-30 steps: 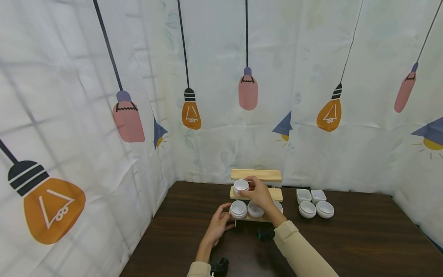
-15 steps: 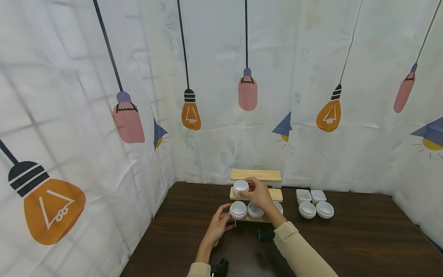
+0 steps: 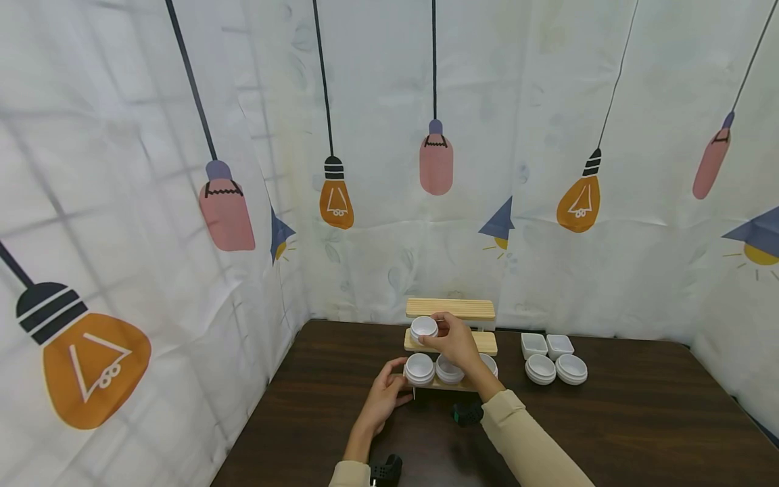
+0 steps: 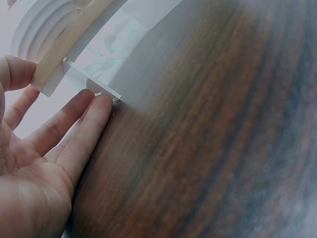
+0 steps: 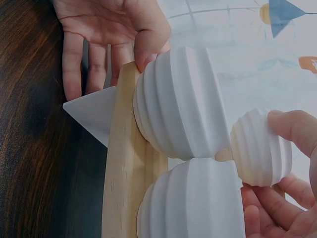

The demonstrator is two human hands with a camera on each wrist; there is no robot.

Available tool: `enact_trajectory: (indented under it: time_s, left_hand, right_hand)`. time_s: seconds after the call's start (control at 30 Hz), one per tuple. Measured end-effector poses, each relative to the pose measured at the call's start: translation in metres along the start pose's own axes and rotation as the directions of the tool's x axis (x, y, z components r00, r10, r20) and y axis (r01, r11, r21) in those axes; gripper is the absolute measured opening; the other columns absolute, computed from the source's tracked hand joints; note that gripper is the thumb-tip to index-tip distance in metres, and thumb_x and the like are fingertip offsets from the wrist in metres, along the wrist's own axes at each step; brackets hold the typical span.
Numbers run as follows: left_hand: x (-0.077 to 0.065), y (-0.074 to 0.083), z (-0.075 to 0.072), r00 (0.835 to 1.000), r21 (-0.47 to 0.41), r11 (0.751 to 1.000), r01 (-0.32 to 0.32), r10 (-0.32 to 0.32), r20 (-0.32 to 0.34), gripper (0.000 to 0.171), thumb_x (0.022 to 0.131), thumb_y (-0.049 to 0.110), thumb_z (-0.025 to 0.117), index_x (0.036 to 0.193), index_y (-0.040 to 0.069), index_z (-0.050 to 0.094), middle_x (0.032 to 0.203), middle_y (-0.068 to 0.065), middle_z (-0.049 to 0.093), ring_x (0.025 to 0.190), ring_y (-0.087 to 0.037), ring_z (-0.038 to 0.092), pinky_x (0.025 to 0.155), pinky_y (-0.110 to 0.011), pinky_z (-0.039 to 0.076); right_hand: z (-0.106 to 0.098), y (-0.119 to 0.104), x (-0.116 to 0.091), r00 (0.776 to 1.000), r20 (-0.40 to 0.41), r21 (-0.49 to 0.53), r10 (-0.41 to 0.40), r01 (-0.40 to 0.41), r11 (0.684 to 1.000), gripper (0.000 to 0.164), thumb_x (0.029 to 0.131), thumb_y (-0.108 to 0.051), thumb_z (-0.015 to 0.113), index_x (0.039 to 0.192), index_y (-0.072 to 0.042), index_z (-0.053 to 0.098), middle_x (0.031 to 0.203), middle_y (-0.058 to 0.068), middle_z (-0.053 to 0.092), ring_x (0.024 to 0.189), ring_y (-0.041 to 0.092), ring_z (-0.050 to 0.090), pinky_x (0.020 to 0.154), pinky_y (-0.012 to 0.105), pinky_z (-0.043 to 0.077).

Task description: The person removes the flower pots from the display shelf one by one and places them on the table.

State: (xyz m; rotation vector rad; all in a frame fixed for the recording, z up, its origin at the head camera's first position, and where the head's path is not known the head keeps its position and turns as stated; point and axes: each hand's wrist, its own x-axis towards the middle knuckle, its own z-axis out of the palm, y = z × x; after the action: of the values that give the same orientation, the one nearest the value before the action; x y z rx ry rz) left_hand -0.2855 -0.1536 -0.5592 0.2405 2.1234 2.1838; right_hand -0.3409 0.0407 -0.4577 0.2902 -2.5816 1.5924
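My right hand [image 3: 460, 347] pinches a small white ribbed bowl [image 3: 422, 327] at the left end of the middle tier of a wooden display stand [image 3: 450, 308]. In the right wrist view, thumb and fingers lie on opposite sides of this bowl [image 5: 260, 148]. My left hand [image 3: 380, 398] holds the left end of the lowest board [image 4: 49, 69], its thumb on the board's end. The other fingers of that hand [image 4: 37, 163] stretch toward the clear support under the board. Beside it on the lowest tier stand a left bowl [image 3: 419, 367], a middle bowl [image 3: 449, 369] and a partly hidden right bowl [image 3: 489, 363].
To the right on the dark wooden table [image 3: 639, 406] stand two square white dishes [image 3: 534, 343] behind two round white bowls [image 3: 571, 367]. A white curtain [image 3: 377, 264] printed with lamps hangs behind and to the left.
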Motion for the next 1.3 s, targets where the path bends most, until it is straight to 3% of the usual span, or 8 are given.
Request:
enact_trajectory:
  time_s: [0.9,1.3]
  left_hand:
    - [-0.0026,0.0039,0.0015,1.0,0.011,1.0,-0.008,0.008,0.007,0.042,0.105,0.013,0.049,0.147,0.009,0.046,0.114,-0.011,0.07,0.107,-0.018,0.068,0.094,-0.05,0.059]
    - [-0.0026,0.0036,0.001,1.0,0.01,1.0,-0.014,0.014,0.008,0.042,0.105,0.012,0.049,0.147,0.01,0.046,0.115,-0.012,0.069,0.108,-0.019,0.068,0.094,-0.05,0.059]
  right_hand:
    - [-0.0001,0.002,-0.0005,1.0,-0.005,-0.004,0.01,-0.01,1.0,0.054,0.082,-0.026,0.087,0.129,-0.009,0.065,0.12,0.013,0.072,0.105,0.027,0.069,0.087,0.042,0.059]
    - [0.0006,0.0035,-0.0016,0.999,-0.016,0.021,-0.028,0.029,0.999,0.053,0.081,-0.025,0.088,0.126,-0.008,0.066,0.117,0.014,0.074,0.102,0.026,0.07,0.085,0.042,0.059]
